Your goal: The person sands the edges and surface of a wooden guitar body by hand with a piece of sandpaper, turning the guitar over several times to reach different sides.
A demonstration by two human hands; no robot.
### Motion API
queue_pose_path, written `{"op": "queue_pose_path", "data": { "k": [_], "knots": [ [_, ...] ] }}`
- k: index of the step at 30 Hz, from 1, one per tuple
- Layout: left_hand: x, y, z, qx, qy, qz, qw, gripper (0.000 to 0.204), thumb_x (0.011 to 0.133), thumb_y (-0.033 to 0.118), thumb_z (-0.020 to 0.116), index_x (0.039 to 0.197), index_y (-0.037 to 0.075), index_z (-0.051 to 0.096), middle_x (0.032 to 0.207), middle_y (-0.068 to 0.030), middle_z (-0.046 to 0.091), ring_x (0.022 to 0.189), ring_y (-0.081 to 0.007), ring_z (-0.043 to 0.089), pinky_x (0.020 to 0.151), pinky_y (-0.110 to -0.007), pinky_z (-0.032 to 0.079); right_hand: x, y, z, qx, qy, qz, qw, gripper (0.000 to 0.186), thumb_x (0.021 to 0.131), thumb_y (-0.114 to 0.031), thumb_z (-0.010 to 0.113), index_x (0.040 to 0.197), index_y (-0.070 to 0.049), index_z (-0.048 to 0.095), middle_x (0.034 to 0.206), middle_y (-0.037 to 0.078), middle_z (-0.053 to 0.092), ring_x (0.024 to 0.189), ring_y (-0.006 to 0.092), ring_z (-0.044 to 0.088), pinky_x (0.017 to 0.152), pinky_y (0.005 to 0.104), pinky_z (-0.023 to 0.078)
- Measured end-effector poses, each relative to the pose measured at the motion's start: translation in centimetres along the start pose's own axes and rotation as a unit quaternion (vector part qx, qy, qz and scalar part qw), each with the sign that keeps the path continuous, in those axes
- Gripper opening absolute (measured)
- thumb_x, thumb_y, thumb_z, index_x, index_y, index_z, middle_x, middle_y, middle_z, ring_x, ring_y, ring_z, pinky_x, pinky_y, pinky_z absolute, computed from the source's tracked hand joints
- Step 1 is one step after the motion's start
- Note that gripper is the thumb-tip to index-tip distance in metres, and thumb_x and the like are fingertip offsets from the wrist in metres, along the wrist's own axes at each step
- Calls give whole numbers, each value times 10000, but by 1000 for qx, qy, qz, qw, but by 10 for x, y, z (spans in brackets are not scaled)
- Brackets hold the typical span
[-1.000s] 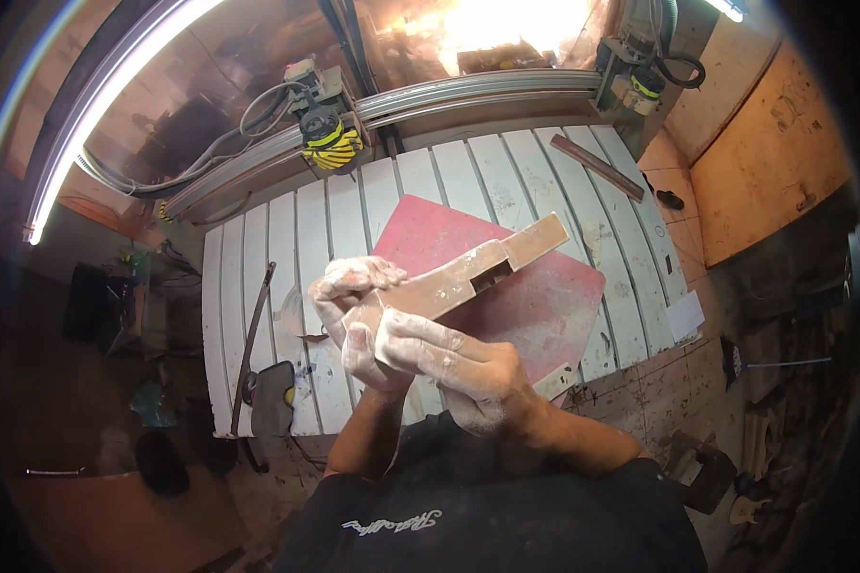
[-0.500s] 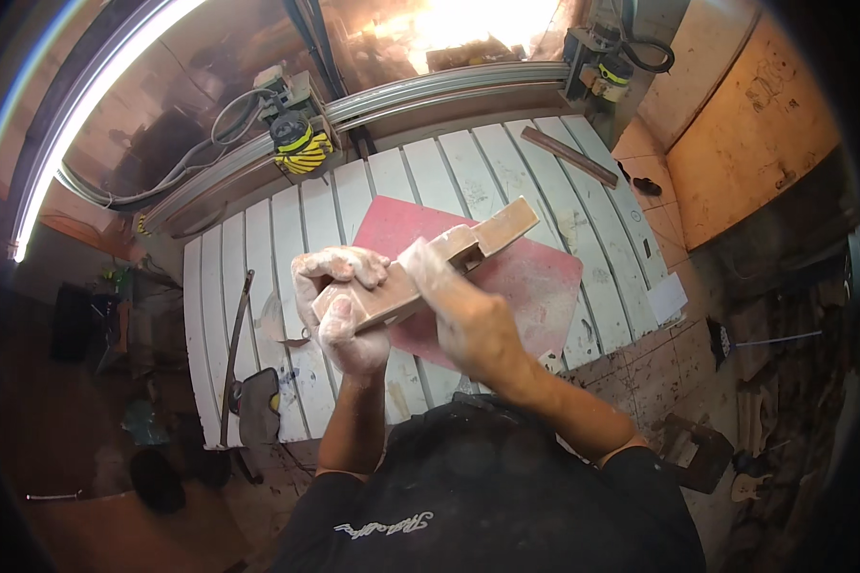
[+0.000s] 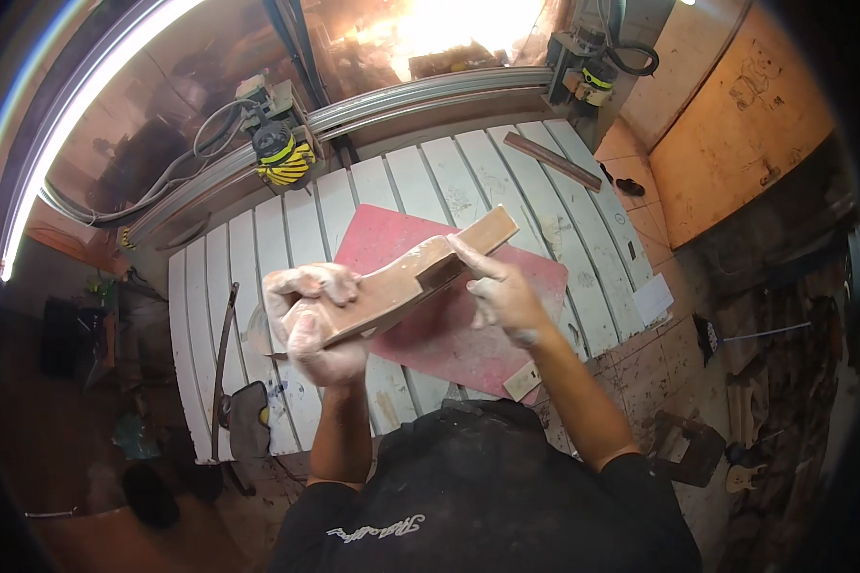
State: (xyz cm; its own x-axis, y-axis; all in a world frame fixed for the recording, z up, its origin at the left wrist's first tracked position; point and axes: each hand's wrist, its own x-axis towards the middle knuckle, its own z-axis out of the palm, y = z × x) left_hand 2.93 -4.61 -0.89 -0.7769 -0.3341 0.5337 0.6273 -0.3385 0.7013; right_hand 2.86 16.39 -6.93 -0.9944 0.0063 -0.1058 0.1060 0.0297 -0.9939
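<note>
while the left hand (image 3: 311, 320) is clenched around the lower end of a long brown wooden piece with a notch cut in it (image 3: 416, 277), the right hand (image 3: 502, 296) is not gripping but lies with outstretched fingers against the upper part of the wood near the notch. the piece is held tilted in the air (its far end higher) above a flat red board (image 3: 401, 239) lying on the white slatted desk (image 3: 339, 205). a dark narrow strip (image 3: 552, 160) lies near the desk's far right corner, and a yellow-and-black tool head (image 3: 285, 160) sits on the rail behind.
</note>
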Motion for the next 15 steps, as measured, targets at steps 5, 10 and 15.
{"op": "queue_pose_path", "data": {
  "k": [5,10,15],
  "knots": [
    [0,-1,9,-4,-22,-5,1000,342,790,336,483,984,59,436,757,-107,475,709,-226,497,729,-400,444,25,39,-20,-258,70,-263,927,596,842,105,394,1403,-4,563,1307,141,674,710,141,674,590,242,568],
    [4,-1,-2,-20,-14,2,1000,336,802,329,505,990,58,441,760,-108,476,725,-233,499,741,-410,444,11,4,-21,37,-64,-43,996,620,831,97,389,1421,-8,548,1320,138,665,824,222,717,696,302,602],
    [4,-3,3,9,-24,11,1000,320,827,292,565,1019,67,443,791,-92,491,751,-220,514,753,-393,461,10,23,-7,-107,2,-166,980,658,825,68,400,1465,-33,514,1463,123,566,857,174,703,618,262,586]
  ]
}}
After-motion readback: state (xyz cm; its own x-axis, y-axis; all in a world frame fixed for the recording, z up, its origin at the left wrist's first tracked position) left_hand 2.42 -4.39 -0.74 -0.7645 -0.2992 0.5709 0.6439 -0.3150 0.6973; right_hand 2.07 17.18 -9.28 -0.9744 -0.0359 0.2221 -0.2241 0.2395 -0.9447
